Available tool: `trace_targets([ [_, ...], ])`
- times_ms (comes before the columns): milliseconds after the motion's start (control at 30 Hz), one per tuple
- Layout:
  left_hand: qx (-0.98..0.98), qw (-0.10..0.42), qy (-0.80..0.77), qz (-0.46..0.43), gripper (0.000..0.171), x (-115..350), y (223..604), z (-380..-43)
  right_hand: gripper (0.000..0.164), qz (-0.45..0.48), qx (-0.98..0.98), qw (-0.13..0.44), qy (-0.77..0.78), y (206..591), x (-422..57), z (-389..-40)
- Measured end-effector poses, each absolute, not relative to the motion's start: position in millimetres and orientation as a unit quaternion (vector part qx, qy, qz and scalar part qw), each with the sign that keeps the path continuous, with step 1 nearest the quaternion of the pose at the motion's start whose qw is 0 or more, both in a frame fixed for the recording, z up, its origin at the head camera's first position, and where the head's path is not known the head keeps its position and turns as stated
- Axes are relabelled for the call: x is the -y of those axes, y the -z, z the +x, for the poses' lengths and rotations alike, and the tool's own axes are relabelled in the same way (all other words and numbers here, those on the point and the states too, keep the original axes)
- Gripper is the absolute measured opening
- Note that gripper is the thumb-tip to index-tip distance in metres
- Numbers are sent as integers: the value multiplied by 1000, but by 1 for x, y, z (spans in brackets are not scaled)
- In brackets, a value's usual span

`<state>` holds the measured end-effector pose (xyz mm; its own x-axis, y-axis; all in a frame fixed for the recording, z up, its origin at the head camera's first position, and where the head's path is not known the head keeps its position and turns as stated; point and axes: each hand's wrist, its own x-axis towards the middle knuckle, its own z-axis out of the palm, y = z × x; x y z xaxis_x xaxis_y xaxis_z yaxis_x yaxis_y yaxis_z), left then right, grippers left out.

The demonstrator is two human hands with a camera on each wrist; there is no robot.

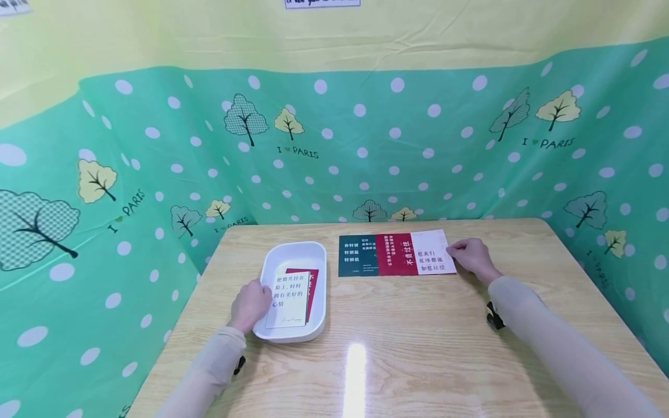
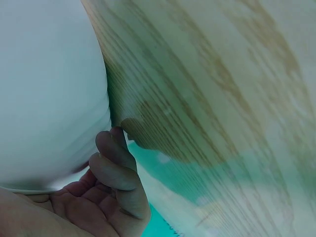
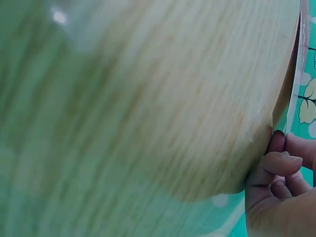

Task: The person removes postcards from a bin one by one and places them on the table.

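Observation:
A white plastic tub (image 1: 320, 290) stands on the left part of the table, and my left hand (image 1: 250, 303) grips its left side. In the left wrist view, the fingers (image 2: 118, 175) curl against the tub's outer wall. Inside the tub, a white printed card (image 1: 287, 299) lies over a red card (image 1: 313, 284). Farther back, a dark green card (image 1: 358, 255), a red printed card (image 1: 397, 254) and a pale pinkish-white card (image 1: 434, 252) lie in a row. My right hand (image 1: 473, 256) pinches the pale card's right edge between thumb and finger, as the right wrist view also shows.
The wood-grain table (image 1: 407, 337) carries a bright light reflection near its front. A green and yellow curtain (image 1: 366, 139) with trees and dots hangs behind and along both sides. The row of cards lies close to the table's back edge.

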<state>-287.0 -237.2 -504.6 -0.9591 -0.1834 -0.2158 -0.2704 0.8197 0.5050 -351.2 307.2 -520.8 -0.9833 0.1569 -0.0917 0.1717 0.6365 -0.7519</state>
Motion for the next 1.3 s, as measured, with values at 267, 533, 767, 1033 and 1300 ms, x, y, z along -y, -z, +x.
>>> trace_targets([
  [267, -950, 79, -277, -118, 35, 239, 508, -286, 35, 80, -912, 13, 403, 521, -308, -352],
  [533, -952, 76, -273, -118, 36, 238, 506, -287, 33, 85, -916, 6, 393, 521, -308, -354],
  [767, -952, 74, -272, -116, 36, 238, 505, -286, 32, 84, -915, 8, 395, 520, -307, -356],
  [1033, -954, 71, -270, -110, 37, 238, 505, -286, 32, 93, -912, 11, 398, 520, -307, -354],
  [1300, -951, 73, -276, -118, 38, 237, 506, -288, 31, 91, -915, 6, 393, 520, -308, -356],
])
